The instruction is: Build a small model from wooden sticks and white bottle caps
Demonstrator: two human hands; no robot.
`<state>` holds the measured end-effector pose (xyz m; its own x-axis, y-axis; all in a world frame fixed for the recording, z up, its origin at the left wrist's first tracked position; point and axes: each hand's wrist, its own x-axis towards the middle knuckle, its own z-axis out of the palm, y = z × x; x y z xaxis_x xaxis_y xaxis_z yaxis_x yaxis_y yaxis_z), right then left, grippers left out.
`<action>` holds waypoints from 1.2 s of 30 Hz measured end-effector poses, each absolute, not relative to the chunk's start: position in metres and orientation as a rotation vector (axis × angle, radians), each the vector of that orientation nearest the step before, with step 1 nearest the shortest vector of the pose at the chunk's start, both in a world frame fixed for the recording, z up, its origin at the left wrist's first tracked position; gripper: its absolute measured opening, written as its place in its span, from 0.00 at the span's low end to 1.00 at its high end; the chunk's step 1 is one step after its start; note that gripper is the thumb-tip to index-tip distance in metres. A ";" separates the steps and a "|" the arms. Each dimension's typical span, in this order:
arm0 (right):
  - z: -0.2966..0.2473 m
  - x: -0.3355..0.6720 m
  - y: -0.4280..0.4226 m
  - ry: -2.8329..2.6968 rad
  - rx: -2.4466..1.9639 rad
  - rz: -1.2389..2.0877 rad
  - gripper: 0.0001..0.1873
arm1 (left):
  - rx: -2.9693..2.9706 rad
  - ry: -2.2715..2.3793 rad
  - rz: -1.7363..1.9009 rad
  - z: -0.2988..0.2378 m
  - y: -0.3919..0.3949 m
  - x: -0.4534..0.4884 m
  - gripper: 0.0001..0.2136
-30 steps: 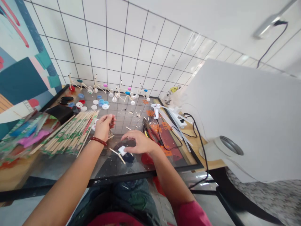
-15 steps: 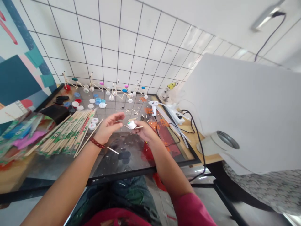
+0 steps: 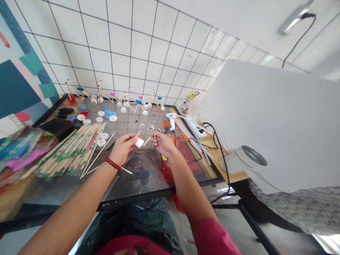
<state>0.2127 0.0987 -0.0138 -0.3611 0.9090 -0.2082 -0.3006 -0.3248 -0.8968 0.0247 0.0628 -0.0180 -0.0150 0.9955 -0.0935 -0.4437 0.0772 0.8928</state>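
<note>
My left hand [image 3: 122, 147], with a red bead bracelet at its wrist, is closed round a white bottle cap [image 3: 139, 142]. A short bit of stick shows above the cap at the fingertips. Just to the right, my right hand [image 3: 164, 144] has its fingers curled in a pinch on a short wooden stick [image 3: 154, 135]. Between the hands shows another light stick piece [image 3: 146, 142]; whether it touches the cap I cannot tell. A thin stick [image 3: 126, 170] lies on the glass tabletop below my left wrist.
Bundled wrapped chopsticks [image 3: 69, 150] lie left, near loose bottle caps [image 3: 107, 114]. Small stick-and-cap models [image 3: 135, 101] stand along the tiled wall. A white glue gun [image 3: 172, 120], a power strip [image 3: 199, 130] with cables, and glue sticks are on the right. A white cylinder [image 3: 243, 161] stands farther right.
The white cap has passed from my right hand to my left, which has closed on it. My right hand has drawn slightly away and now pinches a short stick.
</note>
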 end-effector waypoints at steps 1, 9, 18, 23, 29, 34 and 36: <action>-0.014 0.216 0.100 -0.985 -0.934 1.790 0.15 | 0.781 0.932 1.323 -0.018 0.063 0.024 0.14; -0.019 0.219 0.099 -1.110 -0.980 1.629 0.22 | 0.815 0.941 1.135 -0.023 0.057 0.035 0.13; -0.021 0.213 0.094 -1.229 -1.047 1.677 0.26 | 0.696 0.982 1.149 -0.022 0.056 0.037 0.07; -0.022 0.212 0.094 -1.262 -1.088 1.687 0.26 | 0.675 1.000 1.171 -0.019 0.058 0.034 0.10; -0.022 0.209 0.091 -1.319 -1.087 1.668 0.26 | 0.745 0.986 1.178 -0.025 0.061 0.032 0.17; -0.021 0.208 0.090 -1.370 -1.094 1.631 0.24 | 0.768 1.003 1.172 -0.027 0.062 0.032 0.19; -0.021 0.208 0.090 -1.384 -1.080 1.631 0.24 | 0.772 0.999 1.186 -0.026 0.062 0.032 0.20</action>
<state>0.2075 0.0900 -0.0206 -0.3822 0.9133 -0.1406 -0.0098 -0.1561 -0.9877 0.0315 0.0617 -0.0264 0.0704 0.9741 -0.2150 -0.3776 0.2256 0.8981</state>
